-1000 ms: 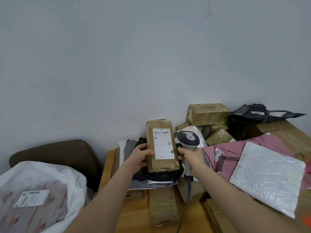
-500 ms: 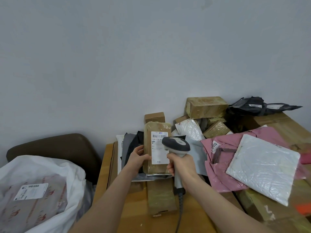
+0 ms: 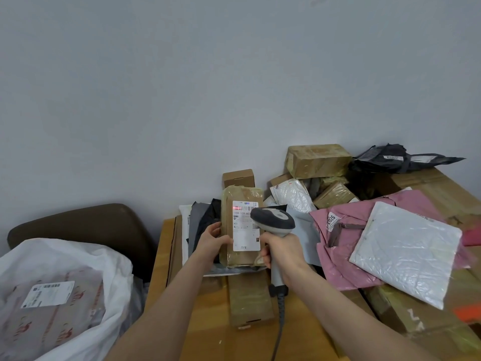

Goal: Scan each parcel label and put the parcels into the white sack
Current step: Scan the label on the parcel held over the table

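My left hand (image 3: 214,239) grips the left edge of a brown taped parcel (image 3: 240,256), held upright over the table with its white label (image 3: 244,230) facing me. A red scan line glows on the label's barcode. My right hand (image 3: 282,252) is wrapped around the handle of a grey barcode scanner (image 3: 273,221), whose head points at the label and covers its right edge. The white sack (image 3: 86,259) gapes at lower left, with a reddish patterned parcel (image 3: 52,321) bearing a label inside.
A wooden table (image 3: 208,337) carries a pile of parcels: a pink bag (image 3: 343,246), a white padded mailer (image 3: 406,251), brown boxes (image 3: 317,160), black bags (image 3: 390,160), and a flat brown parcel (image 3: 250,298). A brown chair (image 3: 86,225) stands behind the sack.
My right hand brought the scanner from beside the parcel to in front of its label, and the red scan line has come on. The parcel has tilted a little more upright.
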